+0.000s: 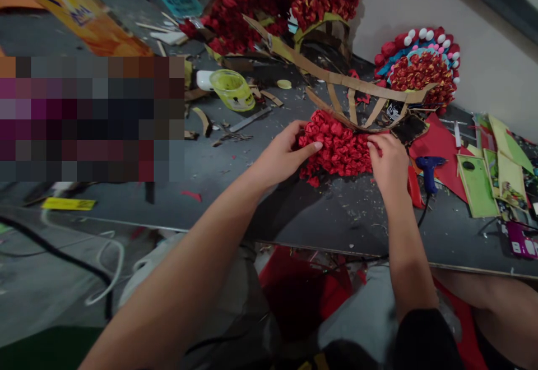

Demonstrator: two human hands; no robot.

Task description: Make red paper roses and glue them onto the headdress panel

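Red rosette piece on desk

Head view: Crumpled red rosette piece (338,147) lies on desk (235,196), long axis left to right, tightly clustered. Left hand (290,154) and right hand (389,162), apart, grip opposite ends.

A yellow strip (68,204) lies near the left of the dark table's (328,213) front edge; a yellow-green tub (233,89) sits farther back; a blue glue gun (429,172) lies toward the right, beside a red sheet (441,146).
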